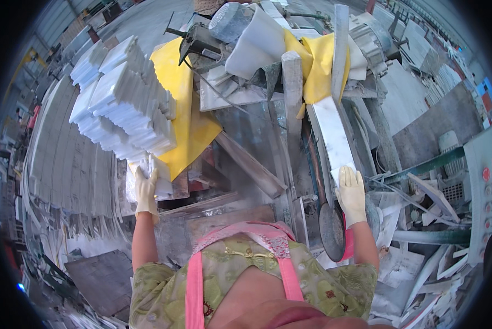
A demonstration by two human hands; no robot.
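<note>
Reaching forward on both sides, the person works at a stone-cutting table (246, 131) wet with grey slurry. Nearest, the right hand (351, 194), gloved, lies flat with fingers together on the near end of a long white marble strip (333, 137); it presses the strip more than it grips it, the fingers spread over the top face, not curled under. The strip's long axis runs straight away from that hand, up toward the yellow cloth (320, 60) and the saw housing beyond, so the hand sits directly behind its end. Just below the right hand a round grey saw disc (332, 230) hangs by a pink guard. On the other side, the left hand (146, 191), also gloved, is raised with fingers closed around the lower edge of a white slab (161, 183), at the foot of a stack of cut white tiles (122, 98). Left hand and strip lie well apart; the right is plainly nearer.
</note>
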